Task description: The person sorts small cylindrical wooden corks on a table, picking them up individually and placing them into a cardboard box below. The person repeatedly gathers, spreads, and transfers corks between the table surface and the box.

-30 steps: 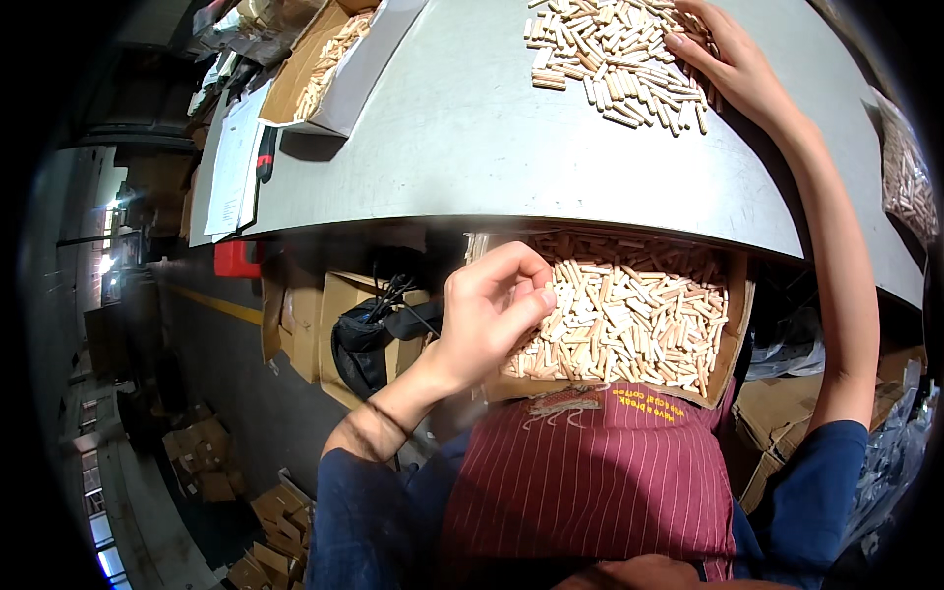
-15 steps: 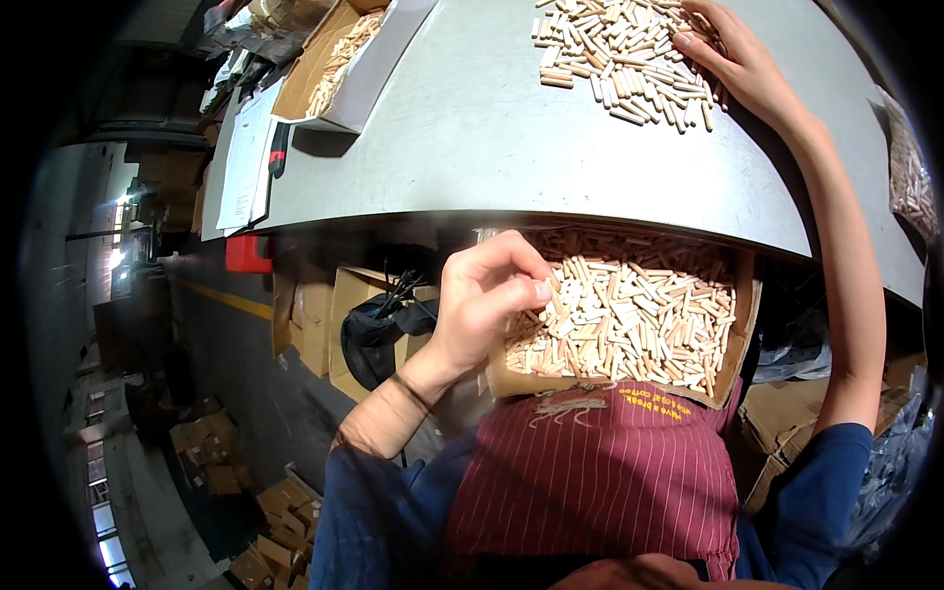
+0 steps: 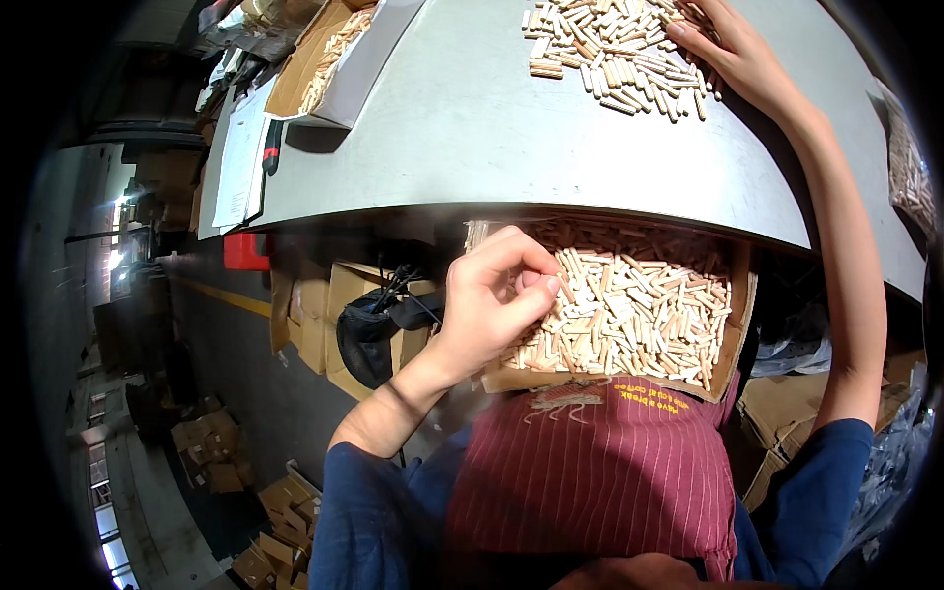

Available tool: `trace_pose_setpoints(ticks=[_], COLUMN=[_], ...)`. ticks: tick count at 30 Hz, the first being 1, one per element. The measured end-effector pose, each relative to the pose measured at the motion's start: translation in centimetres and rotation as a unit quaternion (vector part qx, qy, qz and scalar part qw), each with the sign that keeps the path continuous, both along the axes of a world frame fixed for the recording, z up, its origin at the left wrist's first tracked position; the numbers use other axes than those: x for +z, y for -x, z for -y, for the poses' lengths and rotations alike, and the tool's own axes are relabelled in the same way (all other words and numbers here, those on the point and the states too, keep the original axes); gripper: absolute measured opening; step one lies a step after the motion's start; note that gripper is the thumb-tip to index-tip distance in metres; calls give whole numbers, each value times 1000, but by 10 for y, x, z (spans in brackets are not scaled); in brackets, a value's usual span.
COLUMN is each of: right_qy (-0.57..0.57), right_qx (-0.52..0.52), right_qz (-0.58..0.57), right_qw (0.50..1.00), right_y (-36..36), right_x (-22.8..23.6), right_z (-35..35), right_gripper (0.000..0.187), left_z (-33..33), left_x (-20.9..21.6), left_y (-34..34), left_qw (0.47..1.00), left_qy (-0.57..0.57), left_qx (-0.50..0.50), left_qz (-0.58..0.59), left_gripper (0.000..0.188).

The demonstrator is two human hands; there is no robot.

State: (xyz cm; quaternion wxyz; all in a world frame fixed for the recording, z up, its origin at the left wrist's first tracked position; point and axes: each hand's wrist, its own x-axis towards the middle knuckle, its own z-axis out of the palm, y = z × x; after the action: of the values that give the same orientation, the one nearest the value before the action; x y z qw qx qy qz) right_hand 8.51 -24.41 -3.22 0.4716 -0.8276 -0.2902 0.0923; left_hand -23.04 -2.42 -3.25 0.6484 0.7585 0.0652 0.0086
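Note:
My left hand [image 3: 498, 303] is over the left side of a cardboard box [image 3: 751, 305] filled with short wooden dowels [image 3: 639, 305]. Its thumb and forefinger are pinched together, and a small pale dowel [image 3: 564, 285] shows at their tips. The box sits against my front, partly under the table edge. At the upper right, my right hand [image 3: 733, 54] lies on a loose pile of the same dowels [image 3: 629, 54] on the grey tabletop [image 3: 442, 147]. Its thumb is stretched out apart from the fingers, and the fingertips are partly hidden at the frame's top.
A second box [image 3: 359, 69] with dowels stands at the table's upper left, near papers [image 3: 241, 152] and a red-and-black cutter-like tool [image 3: 271, 147]. A clear bag of dowels [image 3: 910, 172] lies at the right. Below the table are a red box [image 3: 246, 252] and open cartons [image 3: 344, 295].
My left hand has shifted slightly right over the box, still pinching. My right hand stays on the pile, with little movement. The whole view has moved slightly.

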Motion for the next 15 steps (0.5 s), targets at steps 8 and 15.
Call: trace_pose_setpoints(ticks=[8, 15], right_qy=[54, 46], right_qx=[-31, -38], right_qz=[58, 66], right_qw=[996, 996], right_y=[-12, 16], right_x=[-3, 13], right_z=[3, 10], right_gripper=[63, 52], left_z=[7, 13], left_x=[0, -12], left_y=[-9, -7], left_qw=[972, 942], left_qy=[-208, -290], left_qx=[-23, -55], left_qz=[108, 159], left_gripper=[9, 11])
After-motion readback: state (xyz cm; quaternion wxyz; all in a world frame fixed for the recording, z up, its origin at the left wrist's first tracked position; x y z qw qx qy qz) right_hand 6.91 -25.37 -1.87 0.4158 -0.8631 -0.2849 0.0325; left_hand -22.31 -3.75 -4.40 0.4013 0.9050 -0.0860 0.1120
